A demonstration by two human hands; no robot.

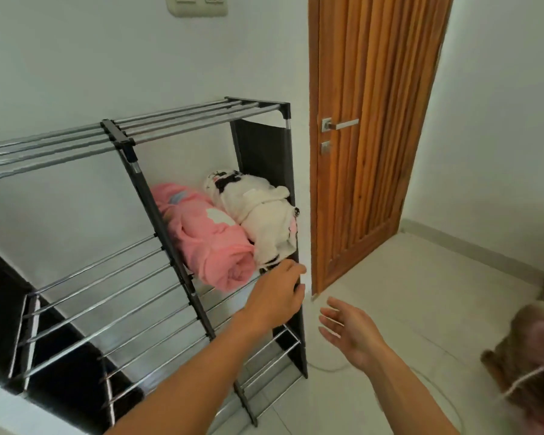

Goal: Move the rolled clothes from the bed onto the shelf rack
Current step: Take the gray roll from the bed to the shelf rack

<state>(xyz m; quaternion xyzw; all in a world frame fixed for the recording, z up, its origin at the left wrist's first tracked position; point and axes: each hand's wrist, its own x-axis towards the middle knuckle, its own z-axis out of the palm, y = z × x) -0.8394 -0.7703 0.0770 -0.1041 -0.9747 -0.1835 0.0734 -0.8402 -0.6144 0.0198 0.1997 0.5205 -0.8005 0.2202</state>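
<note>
Nearest the viewer, two bare forearms reach forward from the bottom edge. The right hand [352,332] hovers over the pale tiled floor [405,309], palm turned inward, fingers spread and loose, its grip released and holding nothing. The left hand [277,296] is a little farther and to the left, at the front right corner of the shelf rack [201,120]; its fingertips touch or nearly touch the lower end of the white roll, the fingers slightly curled, and the grip is not clenched around anything that can be seen.

The shelf rack has silver metal bars and dark fabric side panels. In its right compartment, on the upper shelf of bars, lie two rolled clothes side by side and touching: a pink roll [208,237] on the left and a white roll with black markings [261,218] on the right, against the dark side panel.

Farther right stands a wooden door [377,120] with a silver handle [339,124], set in a white wall.

At the near right edge sits a blurred brown bundle [528,356].
</note>
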